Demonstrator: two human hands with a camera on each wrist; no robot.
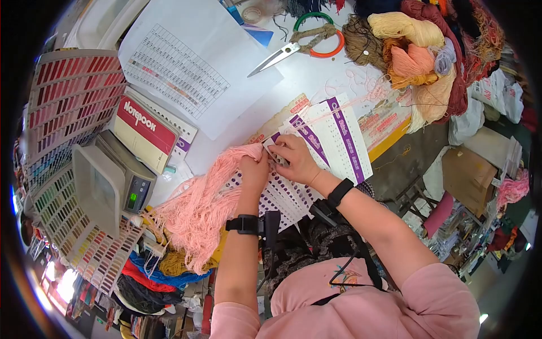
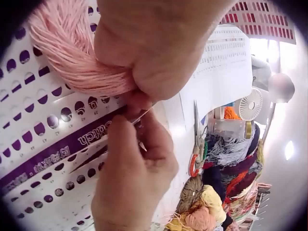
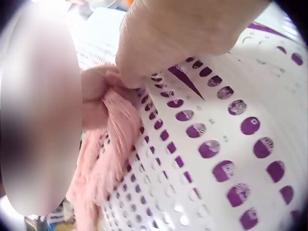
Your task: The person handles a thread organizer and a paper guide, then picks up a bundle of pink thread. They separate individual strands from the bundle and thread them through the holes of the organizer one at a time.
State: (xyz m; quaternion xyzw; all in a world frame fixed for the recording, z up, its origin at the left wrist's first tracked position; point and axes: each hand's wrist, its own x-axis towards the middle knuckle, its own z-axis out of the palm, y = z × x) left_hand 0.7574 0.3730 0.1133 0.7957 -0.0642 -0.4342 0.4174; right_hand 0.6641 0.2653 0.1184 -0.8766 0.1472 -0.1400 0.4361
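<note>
A thick skein of pink thread (image 1: 195, 206) hangs from my left hand (image 1: 255, 169), which grips its gathered upper end. Close against it, my right hand (image 1: 296, 161) has its fingers curled in. Between the two hands the left wrist view shows a thin pale strand (image 2: 143, 115), pinched by the right thumb and fingers. Under both hands lie white punched cards (image 1: 347, 138) with purple bands and rows of holes. In the right wrist view the skein (image 3: 122, 120) drapes over the holed card (image 3: 192, 159); the right fingertips are hidden there.
Scissors (image 1: 282, 55) with green and orange handles lie open past the hands, beside a printed sheet (image 1: 231, 51). Yarn hanks (image 1: 415, 59) are heaped at the far right. On the left stand a notebook (image 1: 141, 130), a scale (image 1: 135, 186) and colour charts (image 1: 73, 90).
</note>
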